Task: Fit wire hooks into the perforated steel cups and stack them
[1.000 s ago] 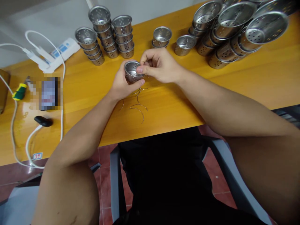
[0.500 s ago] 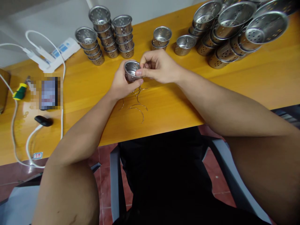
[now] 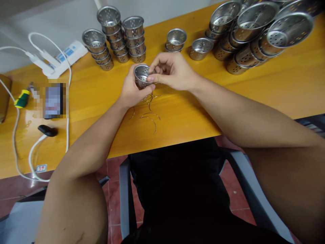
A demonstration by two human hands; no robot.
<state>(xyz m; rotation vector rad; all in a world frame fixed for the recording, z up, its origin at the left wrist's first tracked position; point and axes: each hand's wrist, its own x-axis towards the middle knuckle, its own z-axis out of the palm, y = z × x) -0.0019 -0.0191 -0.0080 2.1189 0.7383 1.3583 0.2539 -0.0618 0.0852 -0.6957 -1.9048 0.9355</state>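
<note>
My left hand point(image 3: 130, 90) grips a small perforated steel cup point(image 3: 141, 75) from below and the left, holding it a little above the yellow table point(image 3: 83, 101). My right hand point(image 3: 172, 71) pinches at the cup's right rim with thumb and forefinger; whatever is between those fingertips is too small to make out. Several curved wire pieces point(image 3: 148, 113) lie on the table just below my hands.
Stacks of small perforated cups point(image 3: 119, 37) stand behind my hands, two more cups point(image 3: 188, 44) to the right, and piles of bigger perforated cups point(image 3: 256, 34) at the far right. A power strip with white cables point(image 3: 57, 59), a screwdriver point(image 3: 21, 98) and a dark object point(image 3: 47, 130) lie left.
My hands and the cup shifted slightly left and up. My right thumb and forefinger stay pinched at the cup's rim.
</note>
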